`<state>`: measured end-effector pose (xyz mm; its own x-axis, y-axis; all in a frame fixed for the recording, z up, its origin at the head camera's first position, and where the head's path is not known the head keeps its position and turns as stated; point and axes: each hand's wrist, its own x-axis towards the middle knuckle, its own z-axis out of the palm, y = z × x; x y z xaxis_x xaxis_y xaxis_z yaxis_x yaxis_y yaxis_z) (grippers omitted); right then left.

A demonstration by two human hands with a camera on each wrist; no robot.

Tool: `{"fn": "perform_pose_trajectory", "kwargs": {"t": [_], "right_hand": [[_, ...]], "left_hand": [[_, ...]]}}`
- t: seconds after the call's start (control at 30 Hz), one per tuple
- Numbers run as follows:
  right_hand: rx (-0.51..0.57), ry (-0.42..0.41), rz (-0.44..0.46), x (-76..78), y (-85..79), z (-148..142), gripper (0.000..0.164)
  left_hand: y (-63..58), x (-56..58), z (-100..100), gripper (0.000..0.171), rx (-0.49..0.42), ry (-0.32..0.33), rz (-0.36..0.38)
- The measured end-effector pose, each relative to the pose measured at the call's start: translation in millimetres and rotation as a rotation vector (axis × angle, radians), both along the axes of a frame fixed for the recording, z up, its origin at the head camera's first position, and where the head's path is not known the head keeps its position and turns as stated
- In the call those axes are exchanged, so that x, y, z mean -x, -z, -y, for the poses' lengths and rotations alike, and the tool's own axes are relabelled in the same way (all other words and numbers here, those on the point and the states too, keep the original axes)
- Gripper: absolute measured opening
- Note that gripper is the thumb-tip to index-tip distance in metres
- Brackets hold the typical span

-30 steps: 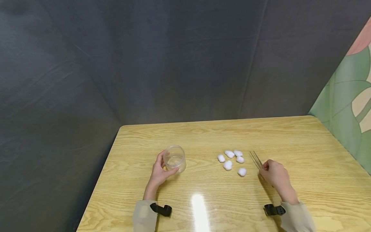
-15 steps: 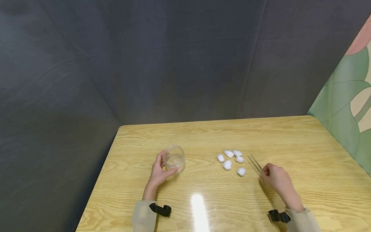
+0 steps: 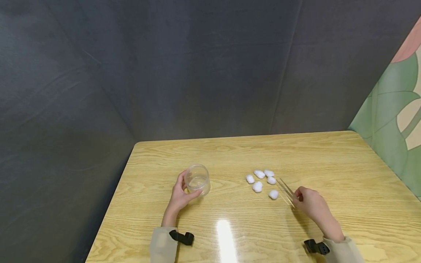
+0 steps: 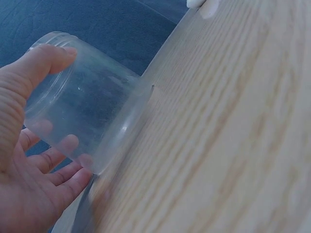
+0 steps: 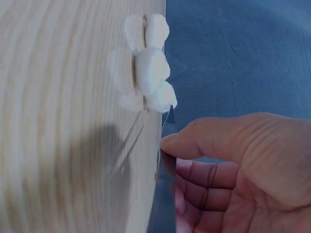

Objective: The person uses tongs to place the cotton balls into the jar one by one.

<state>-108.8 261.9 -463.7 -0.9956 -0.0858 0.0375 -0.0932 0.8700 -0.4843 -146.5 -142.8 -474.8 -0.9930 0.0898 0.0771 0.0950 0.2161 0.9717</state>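
plainly, tweezers (image 5: 168,167) jut from pinching right fingers (image 5: 209,172), seemingly short of cotton (image 5: 151,70); left fingers (image 4: 53,158) grip jar (image 4: 97,97).

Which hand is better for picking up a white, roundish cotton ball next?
Probably the right hand: it holds thin grey metal tweezers close to the cotton balls. The left hand is farther away, holding the clear, round plastic jar.
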Motion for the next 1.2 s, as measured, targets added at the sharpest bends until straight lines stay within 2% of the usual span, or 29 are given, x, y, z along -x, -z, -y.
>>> {"fn": "perform_pose_trajectory", "kwargs": {"t": [0.33, 0.53, 0.6, 1.2], "right_hand": [[-0.015, -0.05, -0.025, 2.0, -1.3, 3.2, 0.009], [-0.021, -0.062, -0.045, 4.9, 1.5, 2.4, 0.008], [-0.023, -0.069, -0.049, 5.8, 1.7, 2.2, 0.008], [-0.072, -0.12, -0.04, 9.6, 0.5, 8.4, 0.013]], "left_hand": [[0.1, 0.2, -0.4, 0.079, 0.012, 0.006, -0.022], [28.4, 11.2, 5.7, 0.08, 0.016, -0.004, -0.041], [33.3, 13.0, 6.5, 0.081, 0.019, -0.007, -0.047], [32.6, 12.0, 5.9, 0.083, 0.012, -0.009, -0.045]]}}
